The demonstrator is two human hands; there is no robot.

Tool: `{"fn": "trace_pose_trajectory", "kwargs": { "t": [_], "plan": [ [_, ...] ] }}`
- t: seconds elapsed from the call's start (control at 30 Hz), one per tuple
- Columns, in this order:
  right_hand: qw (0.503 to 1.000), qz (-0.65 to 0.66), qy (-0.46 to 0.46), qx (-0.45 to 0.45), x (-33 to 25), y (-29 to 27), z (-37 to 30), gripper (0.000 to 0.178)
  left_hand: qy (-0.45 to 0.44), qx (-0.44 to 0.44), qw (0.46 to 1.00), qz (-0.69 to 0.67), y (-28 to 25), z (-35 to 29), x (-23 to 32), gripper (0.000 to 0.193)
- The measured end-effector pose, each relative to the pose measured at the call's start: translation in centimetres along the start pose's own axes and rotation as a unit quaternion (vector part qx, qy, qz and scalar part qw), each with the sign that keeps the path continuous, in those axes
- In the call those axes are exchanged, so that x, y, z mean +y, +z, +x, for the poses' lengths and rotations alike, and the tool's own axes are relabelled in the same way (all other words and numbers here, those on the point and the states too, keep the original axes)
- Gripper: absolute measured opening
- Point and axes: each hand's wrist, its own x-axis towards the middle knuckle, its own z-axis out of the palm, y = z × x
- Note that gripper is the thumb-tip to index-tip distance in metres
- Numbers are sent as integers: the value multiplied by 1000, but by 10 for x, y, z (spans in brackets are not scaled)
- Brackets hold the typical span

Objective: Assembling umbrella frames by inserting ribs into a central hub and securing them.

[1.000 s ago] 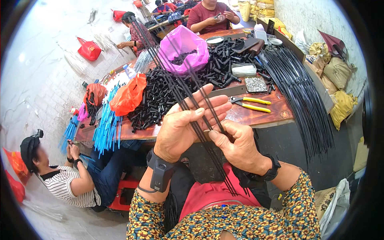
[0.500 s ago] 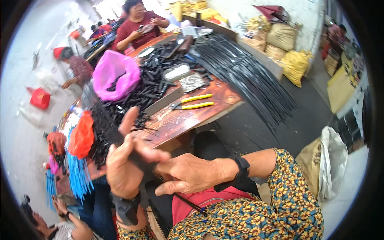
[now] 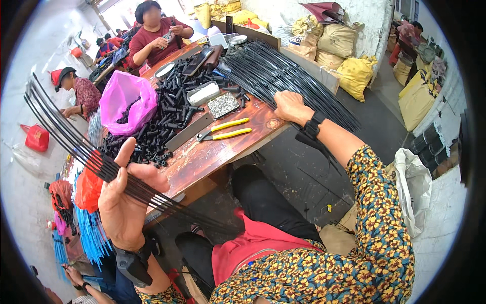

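Observation:
A bundle of thin black rods (image 3: 76,138) lies slantwise across the upturned palm of my left hand (image 3: 121,207). The thumb stands up on one side of it, and the fingers curl on the other. Their far ends fan out at the upper left, and the near ends reach over my lap. My right hand (image 3: 292,107) is at the near side of a large pile of black rods (image 3: 288,73) on the table, its fingers bent down onto them. Fingertips are partly hidden there. More rod ends (image 3: 320,147) stick out below that wrist.
On the wooden table (image 3: 202,164) are yellow-handled pliers (image 3: 228,130), a metal bar (image 3: 190,133), a tray of small metal pieces (image 3: 223,105), a heap of black parts (image 3: 169,96) and a pink bag (image 3: 126,101). A co-worker (image 3: 157,38) sits across. Sacks (image 3: 357,76) line the wall.
My right hand has left my left hand and moved up and right to the rod pile. My left hand has shifted left, with the rods now plainly spread across its palm.

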Motion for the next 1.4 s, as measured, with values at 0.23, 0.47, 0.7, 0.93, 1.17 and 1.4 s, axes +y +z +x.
{"fn": "trace_pose_trajectory", "kwargs": {
  "t": [0.23, 0.47, 0.7, 0.93, 1.17, 1.4],
  "plan": [
    [991, 112, 44, 56, 39, 16, 28, 17, -25, -54, 998, -9, -15, -9, -3, 53],
    [863, 500, 56, 54, 21, -31, 14, 14, -13, -20, 1000, 0, -17, -5, -7, 52],
    [747, 642, -100, 140, -63, -72, -6, 16, -41, -22, 998, 37, -9, -1, -10, 45],
    [746, 629, -218, -19, -169, -82, -93, 17, -69, -53, 996, -17, 15, 24, -23, 50],
    [778, 514, -347, 101, -183, -62, -131, 13, -39, -66, 995, -70, 24, 27, -18, 52],
    [658, 621, -269, -330, -176, -37, -117, 22, -51, -78, 992, -79, 12, 37, -12, 58]
  ]
}}
